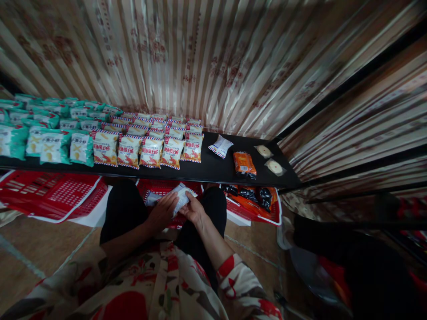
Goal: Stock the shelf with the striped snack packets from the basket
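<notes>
A white snack bag (181, 195) is between my two hands, low over a red basket (142, 186) between my knees. My left hand (164, 209) lies over the bag's left side with its fingers closed around it. On the other side, my right hand (194, 210) grips the right edge. Another pale snack bag (151, 198) is in the basket beside my left hand. On the black shelf (213, 171) above, white-and-orange snack bags (151, 151) stand in rows. One white bag (220, 146) lies apart, back side up.
Green-and-white snack bags (55, 146) fill the shelf's left part. To the right lie an orange packet (244, 164) and two round wrapped pieces (275, 167). Red baskets stand left (50, 193) and right (274, 213). A striped curtain (200, 66) hangs behind; dark rails (350, 71) run at right.
</notes>
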A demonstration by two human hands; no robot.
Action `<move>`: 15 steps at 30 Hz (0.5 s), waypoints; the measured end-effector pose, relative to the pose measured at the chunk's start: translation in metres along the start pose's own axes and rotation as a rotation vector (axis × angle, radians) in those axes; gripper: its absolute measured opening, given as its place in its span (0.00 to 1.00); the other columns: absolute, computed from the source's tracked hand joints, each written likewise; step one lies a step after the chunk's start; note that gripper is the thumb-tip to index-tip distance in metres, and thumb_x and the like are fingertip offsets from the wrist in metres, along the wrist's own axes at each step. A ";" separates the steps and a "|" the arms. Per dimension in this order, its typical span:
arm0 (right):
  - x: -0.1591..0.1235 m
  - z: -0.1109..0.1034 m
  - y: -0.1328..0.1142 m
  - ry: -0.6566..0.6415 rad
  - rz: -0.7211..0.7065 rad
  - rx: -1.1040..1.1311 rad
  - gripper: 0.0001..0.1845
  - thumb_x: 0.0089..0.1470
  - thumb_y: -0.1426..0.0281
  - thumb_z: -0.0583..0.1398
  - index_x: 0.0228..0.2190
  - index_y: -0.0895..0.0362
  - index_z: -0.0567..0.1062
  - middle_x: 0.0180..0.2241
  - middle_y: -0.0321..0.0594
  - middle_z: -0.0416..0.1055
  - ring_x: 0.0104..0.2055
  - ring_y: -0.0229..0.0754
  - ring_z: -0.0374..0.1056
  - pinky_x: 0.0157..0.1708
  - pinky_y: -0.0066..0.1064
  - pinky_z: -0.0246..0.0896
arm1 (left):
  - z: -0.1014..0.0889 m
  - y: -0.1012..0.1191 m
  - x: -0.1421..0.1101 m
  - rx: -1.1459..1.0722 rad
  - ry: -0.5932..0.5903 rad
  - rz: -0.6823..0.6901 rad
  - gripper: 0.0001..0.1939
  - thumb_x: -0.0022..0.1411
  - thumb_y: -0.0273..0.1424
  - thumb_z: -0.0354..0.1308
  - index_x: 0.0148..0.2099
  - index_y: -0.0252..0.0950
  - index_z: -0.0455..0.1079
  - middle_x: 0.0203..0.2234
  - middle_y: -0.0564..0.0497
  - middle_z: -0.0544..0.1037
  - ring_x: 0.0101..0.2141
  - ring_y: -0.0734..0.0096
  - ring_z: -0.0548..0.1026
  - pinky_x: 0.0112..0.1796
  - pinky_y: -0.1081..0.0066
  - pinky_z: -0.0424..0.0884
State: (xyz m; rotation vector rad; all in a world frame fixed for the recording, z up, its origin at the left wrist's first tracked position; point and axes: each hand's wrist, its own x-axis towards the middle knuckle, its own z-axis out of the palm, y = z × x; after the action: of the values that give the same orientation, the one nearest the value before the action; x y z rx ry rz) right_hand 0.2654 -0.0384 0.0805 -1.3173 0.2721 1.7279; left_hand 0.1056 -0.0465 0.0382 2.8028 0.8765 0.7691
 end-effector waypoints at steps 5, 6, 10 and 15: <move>-0.005 0.001 0.000 0.024 -0.028 -0.030 0.09 0.58 0.68 0.54 0.30 0.61 0.67 0.19 0.36 0.70 0.20 0.35 0.67 0.25 0.28 0.67 | -0.007 -0.006 0.006 -0.003 -0.042 0.037 0.24 0.60 0.23 0.45 0.59 0.27 0.54 0.58 0.36 0.60 0.62 0.56 0.49 0.56 0.53 0.55; -0.005 0.000 0.001 0.030 -0.032 -0.044 0.09 0.57 0.67 0.54 0.30 0.60 0.68 0.19 0.36 0.70 0.20 0.35 0.67 0.25 0.28 0.67 | -0.008 -0.007 0.007 -0.001 -0.056 0.040 0.24 0.60 0.24 0.45 0.59 0.28 0.54 0.58 0.37 0.60 0.62 0.56 0.49 0.56 0.54 0.55; -0.005 0.000 0.003 0.021 -0.024 -0.092 0.08 0.56 0.67 0.56 0.31 0.60 0.68 0.19 0.35 0.69 0.19 0.34 0.66 0.26 0.28 0.67 | -0.013 -0.007 0.011 0.016 -0.102 0.048 0.22 0.60 0.23 0.45 0.58 0.30 0.58 0.58 0.39 0.61 0.61 0.58 0.52 0.56 0.55 0.55; -0.005 0.002 0.003 0.015 -0.021 -0.139 0.09 0.56 0.66 0.55 0.30 0.60 0.68 0.17 0.33 0.67 0.17 0.32 0.65 0.27 0.29 0.67 | -0.020 -0.008 0.014 0.023 -0.113 0.048 0.24 0.58 0.26 0.49 0.58 0.32 0.60 0.58 0.41 0.61 0.60 0.56 0.54 0.55 0.56 0.56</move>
State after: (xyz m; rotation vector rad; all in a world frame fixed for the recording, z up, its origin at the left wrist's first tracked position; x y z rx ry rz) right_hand 0.2614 -0.0415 0.0842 -1.4283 0.1483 1.7458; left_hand 0.1014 -0.0334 0.0600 2.8646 0.8073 0.6028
